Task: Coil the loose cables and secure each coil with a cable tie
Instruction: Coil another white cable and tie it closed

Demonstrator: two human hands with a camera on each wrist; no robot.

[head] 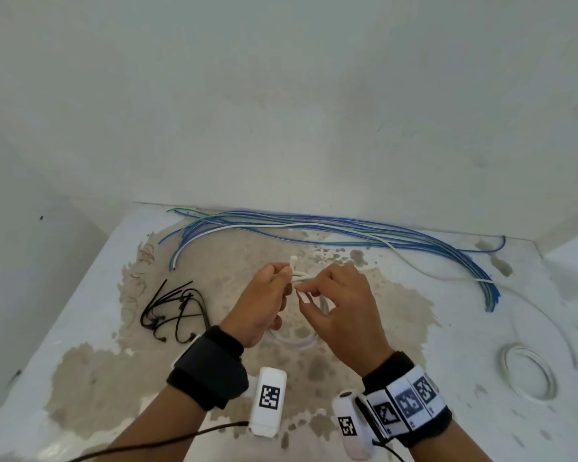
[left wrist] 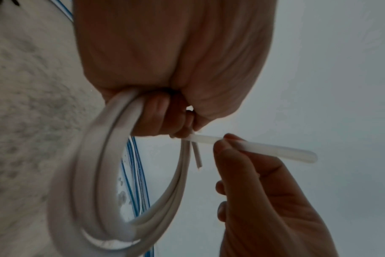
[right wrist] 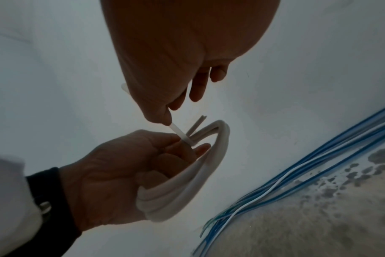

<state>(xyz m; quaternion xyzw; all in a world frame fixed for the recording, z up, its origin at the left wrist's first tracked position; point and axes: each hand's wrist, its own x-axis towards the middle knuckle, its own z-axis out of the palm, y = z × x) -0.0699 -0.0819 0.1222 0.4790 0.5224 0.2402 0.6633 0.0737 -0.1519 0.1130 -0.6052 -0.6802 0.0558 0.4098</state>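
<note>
Left hand (head: pixel 264 305) grips white cable coil (left wrist: pixel 103 182) above table (head: pixel 80 328). Right hand (head: pixel 341 301) pinches white cable tie (left wrist: pixel 253 147) tail at coil; cinching pending. One finished coil (head: pixel 528 371) lies right. Blue cables (head: pixel 364 228) uncoiled; black ties (head: pixel 171 308) unused.

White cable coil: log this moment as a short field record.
coil: white cable coil, lifted above the table
left hand: grips the coil
right hand: pinches the white cable tie at the coil
waiting: blue cables
spare: black cable ties
done: second white coil, tie not visible
</note>
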